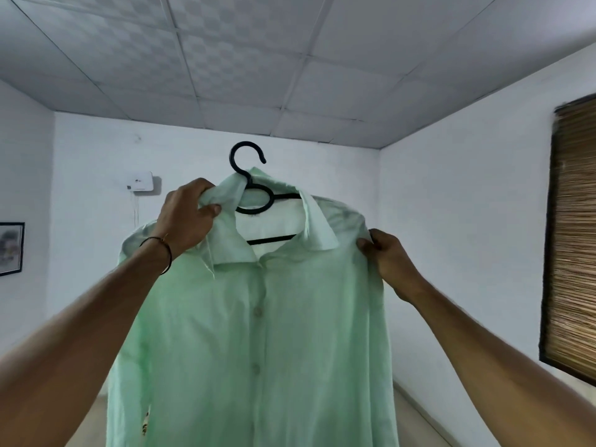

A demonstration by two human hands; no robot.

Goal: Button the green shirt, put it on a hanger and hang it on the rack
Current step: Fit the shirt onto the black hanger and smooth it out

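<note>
Green shirt on a black hanger, held up in mid-air.

The shirt (258,317) fills the centre; its hem is cut off at 6 o'clock, and cloth hides most of the hanger (250,179). Left hand (185,217) pinches the collar at 10 o'clock, right hand (388,262) the shoulder at 3.

Hanger (254,201) shoulders under green shirt (258,333) — hem off bottom edge.

Green shirt (258,333): thin woven cloth, matt, softly creased, slightly see-through at collar. Hanger (254,201): black plastic, smooth, faint sheen. Ceiling (225,59) at 12 o'clock: matt panels, embossed checker texture. Blind (574,237) at 3 o'clock: rough brown slats, bamboo-like.
</note>
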